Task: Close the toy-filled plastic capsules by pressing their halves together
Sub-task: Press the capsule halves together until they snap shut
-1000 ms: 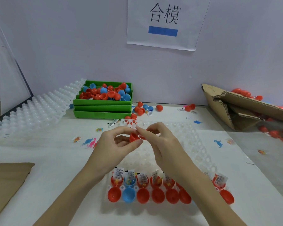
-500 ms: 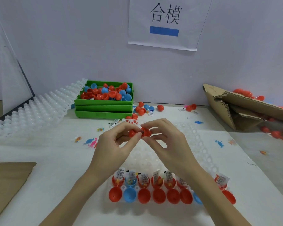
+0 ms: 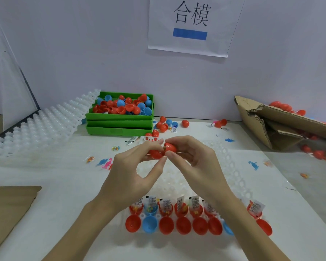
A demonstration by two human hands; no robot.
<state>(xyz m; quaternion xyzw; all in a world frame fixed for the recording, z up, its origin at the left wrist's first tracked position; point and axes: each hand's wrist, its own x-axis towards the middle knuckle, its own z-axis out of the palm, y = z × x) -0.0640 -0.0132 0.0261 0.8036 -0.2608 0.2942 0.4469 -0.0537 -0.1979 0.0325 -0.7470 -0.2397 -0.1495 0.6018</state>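
Now both hands squeeze a red capsule shut above the tray.
Left hand and right hand each pinch one half between curled fingertips, likely so the rims line up; open filled capsules wait in the tray's near rows.

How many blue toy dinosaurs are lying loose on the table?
3 blue dinosaurs: one left of the left hand beside a pink dinosaur, one beyond the right hand, one to its right. Others may be hidden.

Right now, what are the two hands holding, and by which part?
One red capsule: the left hand pinches its left half, the right hand its right half, fingertips near the seam.
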